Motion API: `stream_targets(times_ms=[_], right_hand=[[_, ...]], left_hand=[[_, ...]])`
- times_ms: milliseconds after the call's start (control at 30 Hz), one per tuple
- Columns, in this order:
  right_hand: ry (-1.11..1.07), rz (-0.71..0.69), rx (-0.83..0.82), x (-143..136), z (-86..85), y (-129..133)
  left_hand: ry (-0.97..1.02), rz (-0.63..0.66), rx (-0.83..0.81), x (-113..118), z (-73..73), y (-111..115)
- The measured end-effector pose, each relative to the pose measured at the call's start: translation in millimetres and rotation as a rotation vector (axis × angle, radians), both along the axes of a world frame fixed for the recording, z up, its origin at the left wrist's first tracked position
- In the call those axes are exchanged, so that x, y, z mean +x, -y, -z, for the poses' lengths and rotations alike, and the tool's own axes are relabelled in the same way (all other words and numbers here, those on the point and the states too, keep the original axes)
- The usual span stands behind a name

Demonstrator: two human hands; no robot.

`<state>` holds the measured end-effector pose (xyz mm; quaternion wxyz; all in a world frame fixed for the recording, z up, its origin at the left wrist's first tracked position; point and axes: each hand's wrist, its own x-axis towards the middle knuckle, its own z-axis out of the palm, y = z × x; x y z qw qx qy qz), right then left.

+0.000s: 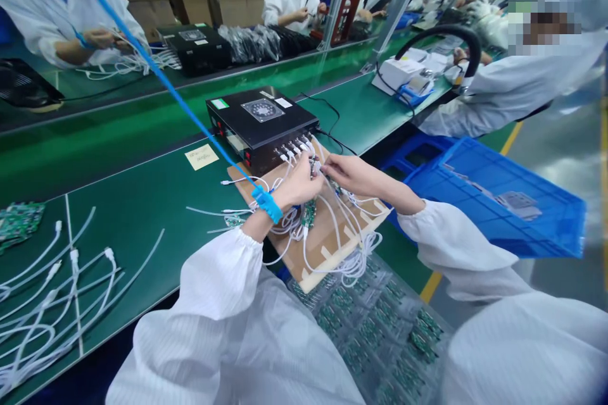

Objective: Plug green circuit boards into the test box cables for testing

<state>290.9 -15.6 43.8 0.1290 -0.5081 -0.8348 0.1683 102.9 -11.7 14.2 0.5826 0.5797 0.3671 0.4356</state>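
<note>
My left hand (301, 182), with a blue strap (267, 204) at its wrist, is closed in front of the black box (280, 119). What its fingertips grip is too small to make out. Opposite it, my right hand (349, 172) pinches at a small white plug (316, 168) on a cable between the two hands. Several white plugs (294, 148) sit in the front of the box. Below my left hand, a small green circuit board (308, 214) lies among white cables (335, 218), over a cardboard-covered board (292, 253) with tape along its edge.
Loose white cables (73, 285) and a stack of green circuit boards (21, 223) lie on the green bench (142, 202) at left. A clear tray (375, 323) of boards is below my hands. A blue crate (546, 202) stands at right. Co-workers sit across and beside me.
</note>
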Motion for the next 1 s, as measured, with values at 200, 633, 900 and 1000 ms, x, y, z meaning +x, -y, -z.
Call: stream_targets(times_ms=[200,633,900,1000], right_hand=[[-0.185,0.017,-0.002,13.5,1.7,0.4],[-0.240,-0.080,-0.076,30.7,-5.7,5.4],[-0.093,0.134,0.066,33.8,3.7,25.6],[-0.029,0.150,0.074,33.9,18.7,30.4]], left_hand=[[-0.006,-0.013,0.134,30.4,6.8,-6.1],[-0.023,0.000,0.149,35.8,0.3,-3.1],[0.032,-0.233,0.033,34.5,16.3,-14.4],[0.076,-0.285,-0.078,40.0,14.8,-16.8]])
